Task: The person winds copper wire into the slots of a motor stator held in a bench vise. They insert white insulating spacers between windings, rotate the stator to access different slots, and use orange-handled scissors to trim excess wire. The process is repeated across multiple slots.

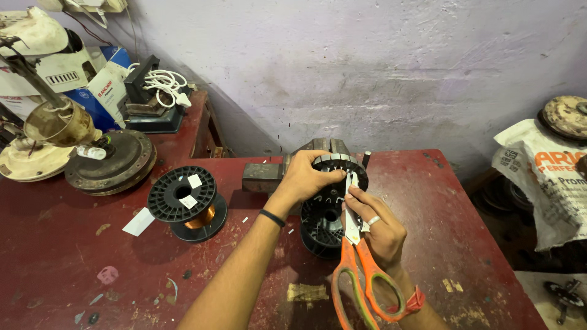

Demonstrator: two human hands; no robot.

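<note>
My left hand (304,178) grips the top rim of a black slotted motor stator (333,195) that stands on edge on the red table (73,244). My right hand (380,227) holds orange-handled scissors (358,269), its fingers also pinching a small white paper strip (349,182) against the stator's slots. The scissor blades point up toward the stator. A ring sits on one right finger and a red band on that wrist; a black band circles my left wrist.
A black spool of copper wire (186,201) lies left of the stator. Behind it stands a grey metal vise (269,172). Old fan motor parts (110,160) and boxes crowd the far left. A printed sack (544,183) sits at the right. Paper scraps litter the table.
</note>
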